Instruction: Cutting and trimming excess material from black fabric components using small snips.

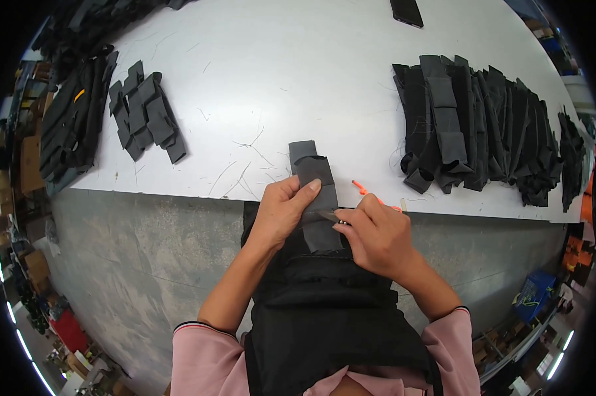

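A dark grey fabric strip (316, 198) lies at the near edge of the desk (298, 86), its long axis running straight away from the person: the far end rests on the white top with a folded loop, and the near end hangs over the edge toward the black apron (324, 317). The left hand (281, 214) comes in from the left side of the strip, its fingers (309, 189) curled over it and the thumb pressed flat on the cloth about halfway along, so this hand is closed on the strip. The right hand (377, 234) sits just right of the strip, slightly nearer the body, fingers closed around a small slim tool (328, 215) whose point lies across the strip just under the left thumb; whether it is a blade or snips cannot be told. So the strip lies between the two hands, crosswise to the tool, and both hands touch it at nearly the same spot. Just beyond the right hand, a small orange object (364, 190) lies on the desk edge. Farther right stands a big pile of like strips (476, 125), dark and folded; a smaller batch (146, 112) lies well to the left, with a black heap (73, 125) beside it. A phone (407, 12) lies at the far edge.
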Demonstrator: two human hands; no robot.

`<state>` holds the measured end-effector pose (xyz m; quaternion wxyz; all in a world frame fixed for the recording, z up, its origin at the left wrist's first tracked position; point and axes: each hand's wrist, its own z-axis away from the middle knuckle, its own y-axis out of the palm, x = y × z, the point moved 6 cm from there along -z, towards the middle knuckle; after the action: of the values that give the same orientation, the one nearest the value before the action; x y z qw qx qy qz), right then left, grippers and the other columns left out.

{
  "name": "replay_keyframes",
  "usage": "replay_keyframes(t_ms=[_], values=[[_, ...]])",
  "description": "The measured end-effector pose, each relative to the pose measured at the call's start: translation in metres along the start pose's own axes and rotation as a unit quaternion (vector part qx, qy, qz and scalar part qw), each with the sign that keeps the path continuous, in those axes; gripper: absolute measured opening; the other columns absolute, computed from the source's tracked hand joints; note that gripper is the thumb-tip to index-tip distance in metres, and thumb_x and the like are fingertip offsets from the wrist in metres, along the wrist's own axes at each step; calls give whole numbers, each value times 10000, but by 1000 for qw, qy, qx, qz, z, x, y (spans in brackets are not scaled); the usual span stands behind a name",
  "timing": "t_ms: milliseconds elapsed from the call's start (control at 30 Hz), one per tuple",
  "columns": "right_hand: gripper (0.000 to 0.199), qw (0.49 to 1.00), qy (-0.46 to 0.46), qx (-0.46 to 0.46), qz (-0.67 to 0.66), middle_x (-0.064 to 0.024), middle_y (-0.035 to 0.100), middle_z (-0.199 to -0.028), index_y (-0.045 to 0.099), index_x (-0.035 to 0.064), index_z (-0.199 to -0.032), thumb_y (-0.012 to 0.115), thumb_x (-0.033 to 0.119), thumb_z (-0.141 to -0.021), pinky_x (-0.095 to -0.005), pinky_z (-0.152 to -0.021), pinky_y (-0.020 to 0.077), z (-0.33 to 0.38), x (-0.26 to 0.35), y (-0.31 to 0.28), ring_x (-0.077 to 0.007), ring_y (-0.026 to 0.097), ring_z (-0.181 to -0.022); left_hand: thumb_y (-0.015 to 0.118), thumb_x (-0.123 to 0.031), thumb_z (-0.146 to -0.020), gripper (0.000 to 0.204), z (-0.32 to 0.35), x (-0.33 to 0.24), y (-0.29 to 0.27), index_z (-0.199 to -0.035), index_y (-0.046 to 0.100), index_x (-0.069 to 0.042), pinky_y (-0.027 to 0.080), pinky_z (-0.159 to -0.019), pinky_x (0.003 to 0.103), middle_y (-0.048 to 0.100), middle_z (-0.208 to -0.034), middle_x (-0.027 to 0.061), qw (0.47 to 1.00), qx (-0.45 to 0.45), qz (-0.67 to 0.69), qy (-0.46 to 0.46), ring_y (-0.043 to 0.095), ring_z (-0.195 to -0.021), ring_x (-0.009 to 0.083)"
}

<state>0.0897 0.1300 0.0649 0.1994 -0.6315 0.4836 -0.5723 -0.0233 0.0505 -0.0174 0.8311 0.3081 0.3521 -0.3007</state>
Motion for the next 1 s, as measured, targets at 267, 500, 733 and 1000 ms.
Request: replay_keyframes(t_ms=[267, 500, 733, 1000], values=[[192, 960, 169, -23, -221, -78, 460, -751, 600, 23, -877, 704, 10, -716, -262, -535, 446, 1, -22, 10, -173, 535, -579, 587, -212, -905, 216, -8, 6, -9, -855, 631, -7, 417, -604, 198, 606, -772, -8, 998, -38, 42, -4, 496, -694, 27], [300, 849, 289, 20, -441, -20, 395, -809, 599, 27, -957, 731, -4, -689, -181, -633, 387, 20, -33, 17, -81, 428, -667, 545, -215, -932, 207, -8, 9, -18, -922, 615, -20, 461, -681, 221, 643, -857, 22, 994, -39, 97, -10, 573, -734, 64], [153, 732, 189, 86, -649, -33, 451, -682, 582, -17, -791, 706, -22, -701, -225, -535, 331, 23, -9, 29, -88, 403, -595, 518, -230, -945, 240, -7, 6, -19, -1017, 582, -10, 461, -747, 231, 636, -942, 33, 988, -53, 141, 39, 572, -821, 76], [262, 875, 277, -4, -398, -33, 598, -821, 556, -1, -978, 703, 36, -764, -206, -675, 455, 39, -20, 19, -66, 566, -753, 497, -232, -953, 249, -7, 1, -22, -1059, 563, -17, 478, -778, 244, 633, -1003, 42, 976, -59, 192, 85, 596, -875, 88]])
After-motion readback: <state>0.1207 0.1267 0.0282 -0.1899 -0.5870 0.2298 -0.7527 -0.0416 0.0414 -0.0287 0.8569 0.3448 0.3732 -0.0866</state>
